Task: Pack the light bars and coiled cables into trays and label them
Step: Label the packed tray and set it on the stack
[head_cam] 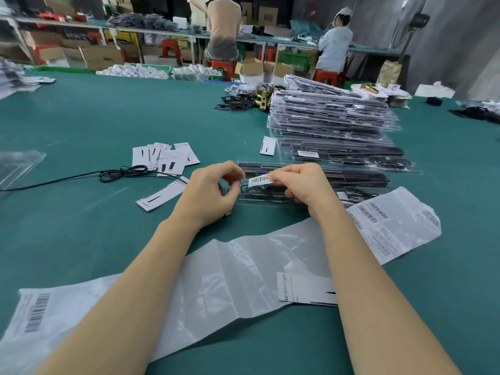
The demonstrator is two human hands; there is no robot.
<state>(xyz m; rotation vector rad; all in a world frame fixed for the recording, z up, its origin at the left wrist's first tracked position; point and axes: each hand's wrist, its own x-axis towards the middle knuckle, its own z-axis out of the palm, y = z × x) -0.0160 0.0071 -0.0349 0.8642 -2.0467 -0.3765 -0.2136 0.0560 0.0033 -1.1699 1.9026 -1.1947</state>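
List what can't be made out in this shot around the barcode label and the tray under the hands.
- Head view: digits on the barcode label are too small; the right hand covers its right end.
- Head view: whether the left hand pinches anything; its fingertips curl away from the camera.
- Head view: the clear tray contents are partly hidden by both hands and glare.
- Head view: print on the backing sheet is blurred.

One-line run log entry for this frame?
step: labelling | right hand: pinches barcode label | left hand: at label's end | tray: packed, beneath
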